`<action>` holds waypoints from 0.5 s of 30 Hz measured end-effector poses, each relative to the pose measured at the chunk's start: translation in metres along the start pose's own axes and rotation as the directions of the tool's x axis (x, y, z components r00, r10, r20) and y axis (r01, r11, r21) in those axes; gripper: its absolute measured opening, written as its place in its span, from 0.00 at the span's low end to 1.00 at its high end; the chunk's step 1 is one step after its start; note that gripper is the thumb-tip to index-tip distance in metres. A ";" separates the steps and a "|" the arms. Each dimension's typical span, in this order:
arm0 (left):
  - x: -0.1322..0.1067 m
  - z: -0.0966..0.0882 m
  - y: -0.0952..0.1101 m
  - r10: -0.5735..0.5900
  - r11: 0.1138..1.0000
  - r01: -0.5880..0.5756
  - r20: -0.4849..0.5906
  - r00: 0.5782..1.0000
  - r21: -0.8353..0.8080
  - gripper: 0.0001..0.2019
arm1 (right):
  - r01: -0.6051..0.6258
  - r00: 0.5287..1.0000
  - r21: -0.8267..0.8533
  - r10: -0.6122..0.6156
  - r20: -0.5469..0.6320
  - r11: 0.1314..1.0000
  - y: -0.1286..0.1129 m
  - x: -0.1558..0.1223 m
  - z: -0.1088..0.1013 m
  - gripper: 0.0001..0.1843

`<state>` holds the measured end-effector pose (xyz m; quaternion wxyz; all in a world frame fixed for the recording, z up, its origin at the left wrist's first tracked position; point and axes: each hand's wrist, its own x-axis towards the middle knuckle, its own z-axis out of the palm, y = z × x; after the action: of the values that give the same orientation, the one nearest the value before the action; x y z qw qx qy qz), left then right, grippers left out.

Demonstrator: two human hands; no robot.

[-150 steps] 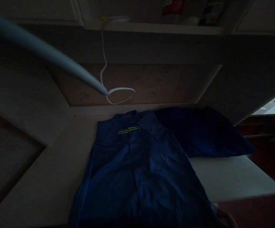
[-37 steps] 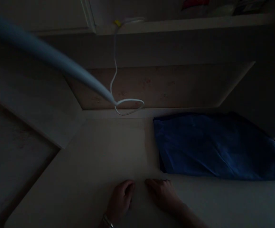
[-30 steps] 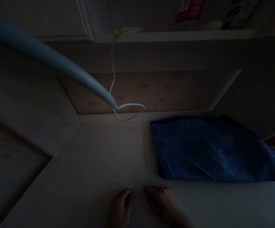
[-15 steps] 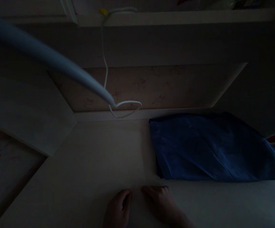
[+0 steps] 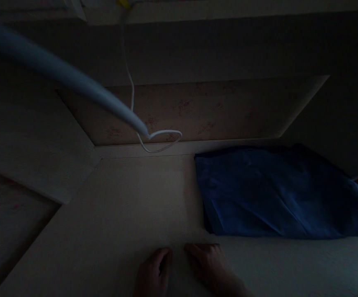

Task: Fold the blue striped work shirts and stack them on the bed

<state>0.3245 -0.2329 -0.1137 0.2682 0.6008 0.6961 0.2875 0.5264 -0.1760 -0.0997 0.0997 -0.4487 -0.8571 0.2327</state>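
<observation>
My left hand [image 5: 154, 270] rests on a pale desktop [image 5: 135, 198] at the bottom middle of the dim view. Its fingers are curled in, with thumb and forefinger meeting at the tip and nothing seen between them. Just to its right lies my right hand [image 5: 209, 264], also closed in a loose fist, its fingertips pointing toward the left one. A small gap separates the two hands. Behind the right hand is a folded dark blue cloth [image 5: 271, 194], which it does not touch. The undersides of both hands are hidden.
A pale tube-like arm [image 5: 83, 84] slants in from the upper left. A white cord [image 5: 132, 90] hangs from a shelf edge [image 5: 197, 13] and loops near the tube's tip. Behind stands a flower-patterned back panel [image 5: 185, 111], with a side wall [image 5: 36, 140] at left.
The view has shifted slightly, so the shelf edge and the yellow piece on the cord sit higher in the picture. Both hands keep the same pose and place.
</observation>
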 end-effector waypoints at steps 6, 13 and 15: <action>0.001 0.001 -0.001 -0.011 1.000 0.011 -0.006 1.000 -0.002 0.15 | 0.016 1.000 0.033 -0.016 -0.004 0.999 0.000 -0.002 -0.003 0.12; 0.001 0.000 -0.001 -0.083 0.994 0.086 0.045 0.996 -0.070 0.15 | -0.048 0.999 0.123 0.047 0.014 0.991 -0.005 0.003 -0.003 0.12; 0.004 -0.001 0.004 -0.181 0.966 0.197 0.108 0.978 -0.165 0.17 | -0.070 0.995 0.322 0.043 0.091 0.944 0.001 -0.003 -0.012 0.13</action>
<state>0.3258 -0.2288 -0.1100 0.3777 0.5184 0.7092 0.2926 0.5337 -0.1745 -0.0891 0.1298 -0.4404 -0.7972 0.3921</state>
